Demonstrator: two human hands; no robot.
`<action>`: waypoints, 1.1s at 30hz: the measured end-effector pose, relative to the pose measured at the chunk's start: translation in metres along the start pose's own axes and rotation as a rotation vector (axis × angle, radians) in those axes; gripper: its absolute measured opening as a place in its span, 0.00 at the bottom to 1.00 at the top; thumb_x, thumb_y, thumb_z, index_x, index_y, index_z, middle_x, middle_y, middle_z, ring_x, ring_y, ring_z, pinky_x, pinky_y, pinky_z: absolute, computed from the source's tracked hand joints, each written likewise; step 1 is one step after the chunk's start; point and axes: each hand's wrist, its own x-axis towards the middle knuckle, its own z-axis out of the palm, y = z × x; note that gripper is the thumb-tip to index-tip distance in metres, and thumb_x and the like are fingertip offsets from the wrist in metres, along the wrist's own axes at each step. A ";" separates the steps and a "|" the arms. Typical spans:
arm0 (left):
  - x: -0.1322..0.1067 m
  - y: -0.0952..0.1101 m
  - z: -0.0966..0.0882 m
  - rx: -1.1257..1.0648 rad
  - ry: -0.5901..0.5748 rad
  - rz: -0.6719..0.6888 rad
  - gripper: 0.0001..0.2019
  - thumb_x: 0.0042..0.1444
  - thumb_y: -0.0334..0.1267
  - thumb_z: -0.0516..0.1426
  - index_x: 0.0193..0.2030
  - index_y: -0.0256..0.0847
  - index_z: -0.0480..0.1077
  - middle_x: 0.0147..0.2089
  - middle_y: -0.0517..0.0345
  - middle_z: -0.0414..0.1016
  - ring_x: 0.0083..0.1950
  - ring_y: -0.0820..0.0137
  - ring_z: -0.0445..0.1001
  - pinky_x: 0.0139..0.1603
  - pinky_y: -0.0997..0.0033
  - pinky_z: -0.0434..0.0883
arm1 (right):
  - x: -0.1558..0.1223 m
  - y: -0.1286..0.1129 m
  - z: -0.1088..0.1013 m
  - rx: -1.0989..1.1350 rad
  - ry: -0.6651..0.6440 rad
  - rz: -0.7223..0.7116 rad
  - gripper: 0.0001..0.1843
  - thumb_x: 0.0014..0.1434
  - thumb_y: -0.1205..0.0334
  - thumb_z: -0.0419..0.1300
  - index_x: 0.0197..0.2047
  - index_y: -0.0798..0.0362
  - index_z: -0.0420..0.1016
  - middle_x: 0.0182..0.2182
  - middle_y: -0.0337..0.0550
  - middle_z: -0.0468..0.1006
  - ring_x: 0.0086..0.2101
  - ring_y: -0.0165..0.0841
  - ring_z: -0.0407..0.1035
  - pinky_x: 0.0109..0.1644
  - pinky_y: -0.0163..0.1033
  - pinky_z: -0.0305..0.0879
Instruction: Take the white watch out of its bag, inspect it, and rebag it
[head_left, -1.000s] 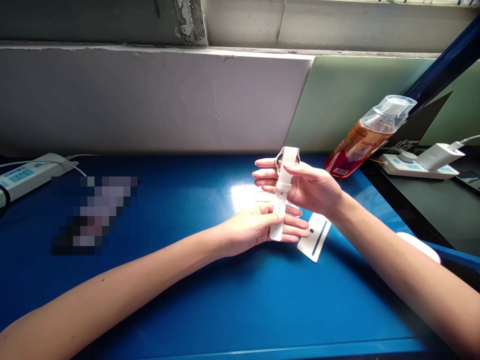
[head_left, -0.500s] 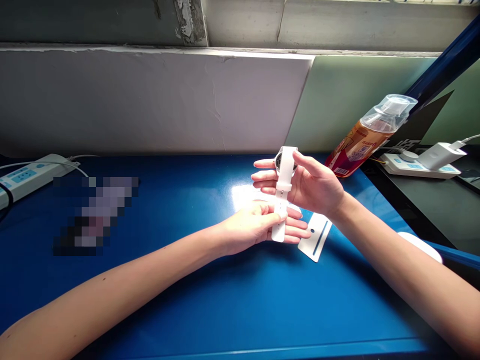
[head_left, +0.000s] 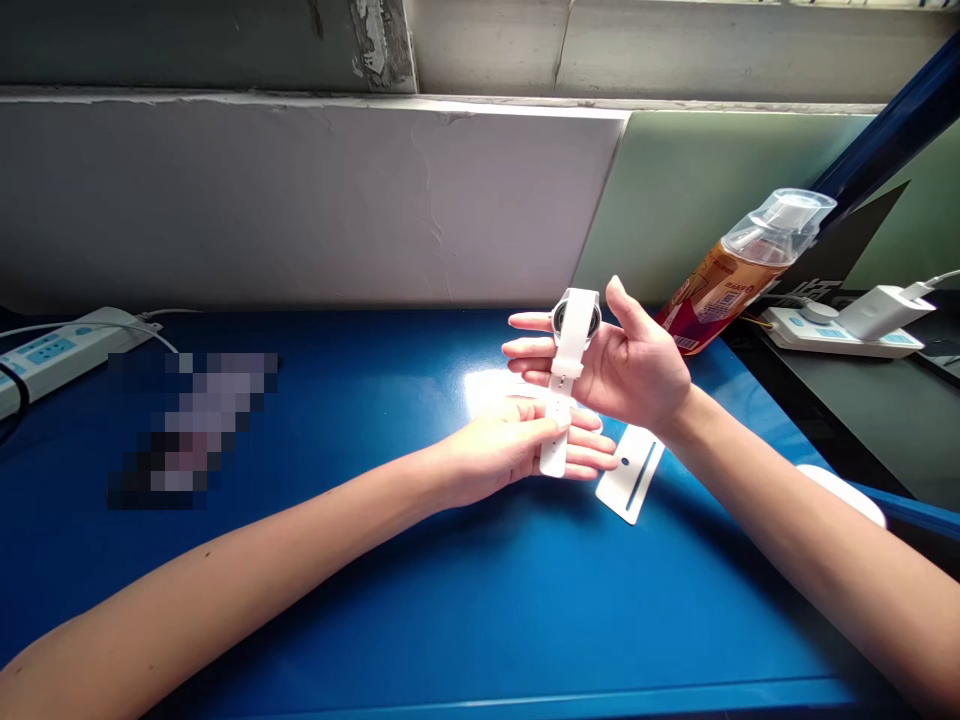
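Observation:
A white wristwatch [head_left: 568,362] with a round dark face hangs upright between my two hands above the blue table [head_left: 420,610]. My left hand [head_left: 517,450] pinches the lower end of its white strap between thumb and fingers. My right hand [head_left: 622,365] is behind the watch's upper part, palm facing me, fingers stretched to the left and thumb lifted off; the watch head rests against its fingers. A white card [head_left: 630,478] with a dark slot lies flat on the table just under my right wrist.
An orange-labelled bottle [head_left: 739,270] with a clear cap leans at the back right. White power strips lie at far right [head_left: 832,335] with a charger, and at far left [head_left: 52,355]. A blurred patch [head_left: 191,425] is on the left. A white rounded object [head_left: 840,492] sits by my right forearm.
My right thumb has lifted off the watch and the hand has opened out behind it. My left hand keeps its pinch on the strap's lower end, shifted slightly.

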 end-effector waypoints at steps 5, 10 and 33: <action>0.000 0.001 -0.001 0.002 0.011 0.000 0.13 0.61 0.37 0.63 0.47 0.27 0.76 0.46 0.35 0.81 0.45 0.59 0.81 0.54 0.55 0.73 | 0.001 0.001 -0.001 -0.002 -0.004 -0.014 0.42 0.69 0.37 0.33 0.54 0.58 0.77 0.46 0.54 0.84 0.47 0.44 0.78 0.61 0.55 0.66; 0.001 0.001 -0.002 0.016 -0.001 0.003 0.13 0.62 0.38 0.63 0.47 0.29 0.76 0.45 0.36 0.80 0.45 0.59 0.81 0.53 0.56 0.74 | 0.002 0.003 -0.001 0.003 -0.024 -0.032 0.39 0.70 0.41 0.33 0.53 0.58 0.77 0.46 0.53 0.83 0.47 0.43 0.77 0.61 0.54 0.66; 0.001 0.013 0.002 -0.075 0.250 0.110 0.17 0.66 0.41 0.56 0.55 0.31 0.71 0.54 0.37 0.78 0.55 0.56 0.78 0.60 0.56 0.72 | 0.011 0.006 -0.017 -0.068 0.312 -0.350 0.15 0.55 0.44 0.69 0.35 0.45 0.75 0.29 0.31 0.80 0.36 0.30 0.77 0.47 0.37 0.74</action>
